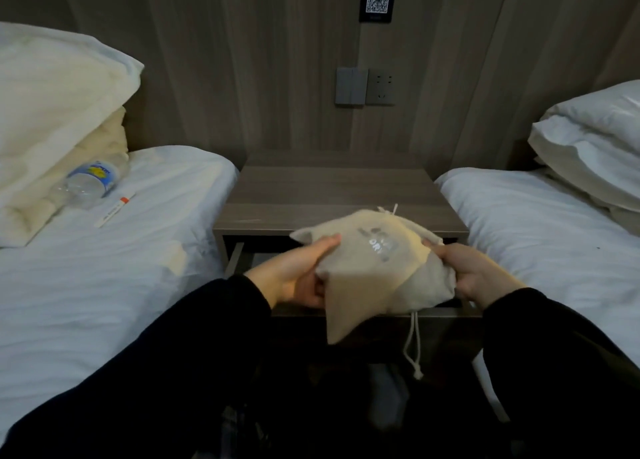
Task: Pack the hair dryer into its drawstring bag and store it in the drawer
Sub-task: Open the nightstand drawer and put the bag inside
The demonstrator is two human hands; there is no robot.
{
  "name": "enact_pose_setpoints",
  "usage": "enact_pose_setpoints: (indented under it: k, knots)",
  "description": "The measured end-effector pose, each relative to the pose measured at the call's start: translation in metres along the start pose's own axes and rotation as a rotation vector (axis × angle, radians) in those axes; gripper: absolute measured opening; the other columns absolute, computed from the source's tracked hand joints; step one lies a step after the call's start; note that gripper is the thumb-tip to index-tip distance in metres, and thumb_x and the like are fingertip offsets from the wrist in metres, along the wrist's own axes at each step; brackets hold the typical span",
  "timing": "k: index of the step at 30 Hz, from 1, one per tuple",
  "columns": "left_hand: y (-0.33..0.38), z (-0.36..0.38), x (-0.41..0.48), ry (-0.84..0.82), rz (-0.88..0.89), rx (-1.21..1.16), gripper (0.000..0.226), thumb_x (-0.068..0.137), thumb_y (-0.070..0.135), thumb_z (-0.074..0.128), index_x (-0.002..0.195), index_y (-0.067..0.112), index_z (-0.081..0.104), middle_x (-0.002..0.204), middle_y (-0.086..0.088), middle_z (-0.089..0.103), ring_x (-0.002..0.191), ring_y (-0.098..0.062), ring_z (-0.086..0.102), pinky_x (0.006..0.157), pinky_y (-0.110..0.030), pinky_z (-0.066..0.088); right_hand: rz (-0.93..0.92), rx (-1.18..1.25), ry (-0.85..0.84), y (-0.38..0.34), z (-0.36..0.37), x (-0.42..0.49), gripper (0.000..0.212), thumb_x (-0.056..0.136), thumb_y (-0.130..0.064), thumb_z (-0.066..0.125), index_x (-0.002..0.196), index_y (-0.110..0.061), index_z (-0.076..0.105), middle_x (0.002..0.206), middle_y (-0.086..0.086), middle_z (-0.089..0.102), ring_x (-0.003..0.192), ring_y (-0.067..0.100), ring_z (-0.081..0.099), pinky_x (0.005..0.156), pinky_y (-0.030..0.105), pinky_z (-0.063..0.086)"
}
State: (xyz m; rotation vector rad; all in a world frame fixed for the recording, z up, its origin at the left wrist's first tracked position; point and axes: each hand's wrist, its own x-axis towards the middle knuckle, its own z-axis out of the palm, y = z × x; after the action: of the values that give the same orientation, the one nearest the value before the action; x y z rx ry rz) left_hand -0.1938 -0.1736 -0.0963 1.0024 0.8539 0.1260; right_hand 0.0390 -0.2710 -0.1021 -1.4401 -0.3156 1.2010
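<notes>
A beige drawstring bag bulges with something inside; the hair dryer itself is hidden. I hold the bag from both sides above the pulled-out drawer of the wooden nightstand. My left hand grips its left side, fingers over the top. Its right side is clasped by my right hand. The bag's cord dangles below, ending in a knot. Grey lettering shows on the cloth.
White beds flank the nightstand. On the left bed lie a plastic water bottle, a small white tube and stacked pillows. Pillows also lie on the right bed. A switch and socket sit on the wall panel.
</notes>
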Motion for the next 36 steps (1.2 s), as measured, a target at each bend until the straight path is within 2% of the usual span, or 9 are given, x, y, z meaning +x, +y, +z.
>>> enact_pose_setpoints:
  k: [4,6,9,13,18,22,26,31,36]
  knots:
    - [-0.002,-0.001,0.021,0.144,-0.05,0.068,0.036,0.09,0.042,0.052,0.111,0.013,0.059,0.084,-0.009,0.065,0.071,-0.018,0.062,0.054,-0.023,0.053,0.1,-0.173,0.013,0.013,0.001,0.005,0.019,0.094,-0.007,0.045,0.102,-0.004,0.061,0.052,0.006,0.068,0.045,0.017,0.064,0.04,0.024,0.05]
    - [0.007,-0.008,0.033,0.212,-0.036,0.211,0.043,0.092,0.042,0.048,0.122,0.011,0.055,0.1,-0.012,0.065,0.087,-0.022,0.063,0.071,-0.025,0.052,0.147,-0.184,0.007,0.021,0.009,0.009,0.023,0.095,-0.002,0.039,0.094,-0.004,0.061,0.047,0.007,0.066,0.037,0.017,0.062,0.034,0.024,0.049]
    - [0.01,-0.019,0.047,0.284,-0.056,0.38,0.044,0.087,0.041,0.059,0.119,0.011,0.058,0.114,-0.011,0.064,0.104,-0.022,0.061,0.098,-0.029,0.044,0.186,-0.228,0.027,0.031,0.018,0.022,0.029,0.094,-0.001,0.039,0.118,-0.005,0.056,0.066,0.013,0.07,0.054,0.024,0.067,0.042,0.033,0.054]
    - [-0.003,-0.03,0.072,0.275,-0.136,0.207,0.023,0.086,0.023,0.064,0.087,0.0,0.061,0.07,-0.015,0.07,0.06,-0.021,0.067,0.056,-0.023,0.055,0.255,-0.259,0.071,0.028,0.025,0.04,0.033,0.088,0.001,0.042,0.119,-0.005,0.053,0.082,0.019,0.066,0.064,0.032,0.067,0.045,0.037,0.056]
    - [-0.011,-0.043,0.096,0.38,0.042,0.056,0.041,0.084,0.002,0.06,0.124,-0.004,0.051,0.121,-0.02,0.059,0.104,-0.032,0.058,0.092,-0.041,0.047,0.156,-0.236,0.04,0.024,0.049,0.063,0.047,0.083,0.013,0.03,0.124,0.002,0.049,0.101,0.023,0.055,0.116,0.042,0.05,0.089,0.047,0.044]
    - [-0.017,-0.064,0.116,0.41,0.077,0.062,0.05,0.08,-0.006,0.061,0.128,-0.004,0.047,0.124,-0.018,0.057,0.116,-0.037,0.053,0.099,-0.049,0.044,0.169,-0.334,0.022,0.032,0.053,0.075,0.048,0.084,0.015,0.033,0.128,0.004,0.047,0.089,0.018,0.053,0.091,0.034,0.054,0.078,0.042,0.047]
    - [-0.023,-0.076,0.13,0.418,0.156,0.099,0.067,0.07,-0.002,0.069,0.132,-0.001,0.043,0.131,-0.018,0.052,0.119,-0.035,0.05,0.102,-0.05,0.042,0.108,-0.393,-0.005,0.038,0.049,0.087,0.039,0.089,0.012,0.038,0.124,0.001,0.049,0.107,0.019,0.059,0.108,0.036,0.052,0.085,0.042,0.045]
    - [-0.015,-0.07,0.133,0.479,0.255,0.45,0.075,0.082,0.02,0.068,0.142,0.004,0.027,0.141,-0.013,0.043,0.128,-0.031,0.043,0.109,-0.045,0.035,-0.036,-0.633,0.004,0.04,0.046,0.093,0.038,0.089,-0.003,0.053,0.127,0.002,0.049,0.121,0.019,0.059,0.111,0.033,0.056,0.092,0.04,0.047]
    - [-0.008,-0.067,0.117,0.315,0.119,0.993,0.043,0.085,0.021,0.064,0.124,0.002,0.056,0.129,-0.017,0.057,0.116,-0.03,0.055,0.103,-0.039,0.041,0.098,-1.123,-0.221,0.037,0.044,0.073,0.043,0.091,-0.032,0.052,0.129,-0.012,0.047,0.122,0.009,0.059,0.101,0.027,0.059,0.079,0.036,0.052]
